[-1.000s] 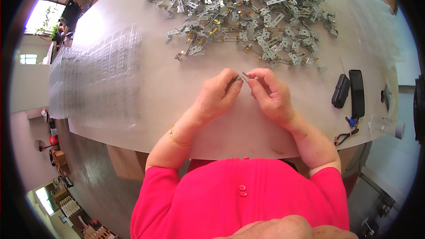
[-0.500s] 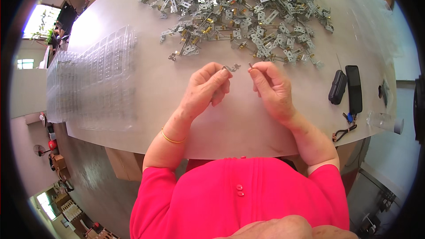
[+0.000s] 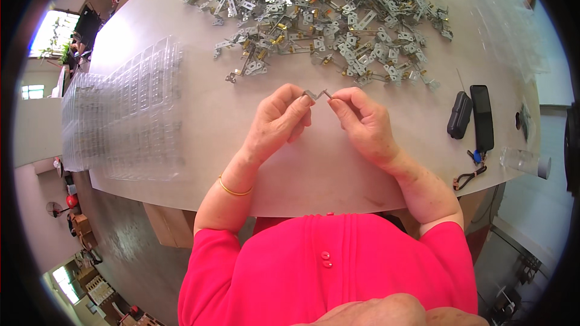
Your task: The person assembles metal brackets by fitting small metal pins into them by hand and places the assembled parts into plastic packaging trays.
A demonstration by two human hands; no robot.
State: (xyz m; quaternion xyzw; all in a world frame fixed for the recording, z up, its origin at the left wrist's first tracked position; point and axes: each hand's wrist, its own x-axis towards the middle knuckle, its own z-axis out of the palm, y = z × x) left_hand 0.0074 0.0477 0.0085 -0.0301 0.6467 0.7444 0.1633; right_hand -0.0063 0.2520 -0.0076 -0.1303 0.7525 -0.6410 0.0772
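Between the thumb and fingers of my left hand point(image 3: 279, 119) is a small bent metal bracket point(image 3: 313, 96), its end sticking out to the right. My right hand point(image 3: 365, 124) pinches a thin metal pin or screw point(image 3: 327, 93), whose tip meets or nearly meets the bracket's free end. The pin's exact kind is too small to make out. Both hands are closed and held over the table, just on the near side of a large heap of metal brackets point(image 3: 356, 54), some with brass-coloured parts.
Stacked clear plastic trays point(image 3: 136, 108) stand on the table's left. To the right lie a dark case point(image 3: 460, 115), a black phone point(image 3: 482, 118), keys with a blue tag point(image 3: 477, 157) and a clear bottle point(image 3: 522, 163). Clear plastic sheeting point(image 3: 501, 18) covers the far right.
My right hand has moved left, bringing the pin from a gap away up to the bracket's end. My left hand has hardly moved.
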